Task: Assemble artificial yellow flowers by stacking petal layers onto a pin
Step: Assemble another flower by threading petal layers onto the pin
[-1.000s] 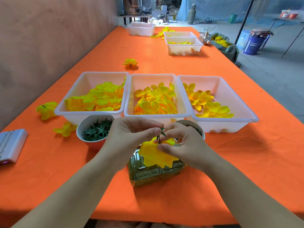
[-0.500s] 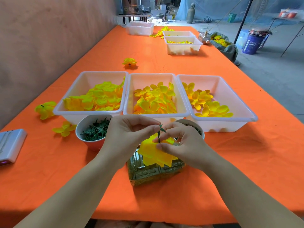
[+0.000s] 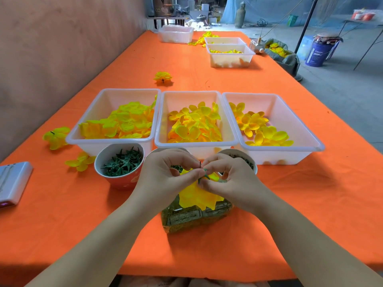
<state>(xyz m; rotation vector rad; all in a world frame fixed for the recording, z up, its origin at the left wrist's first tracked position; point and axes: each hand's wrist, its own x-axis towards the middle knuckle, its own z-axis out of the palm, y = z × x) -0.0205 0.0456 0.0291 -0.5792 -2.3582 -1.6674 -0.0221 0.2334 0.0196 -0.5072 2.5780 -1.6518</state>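
Near side of the middle tray (image 3: 194, 144): my left hand (image 3: 165, 179), fingers curled, pinches the yellow petal layer (image 3: 196, 198) at its centre. The pin (image 3: 200, 164) stands upright between my thumbs, point up. My right hand (image 3: 232, 181) pinches the green calyx (image 3: 204, 176) just right of it, the nearer hand.

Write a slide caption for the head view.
Left hand and right hand pinch a yellow petal layer and green star piece on a pin, before three petal trays.

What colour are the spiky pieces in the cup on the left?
The spiky pieces are dark green; the head view shows them.
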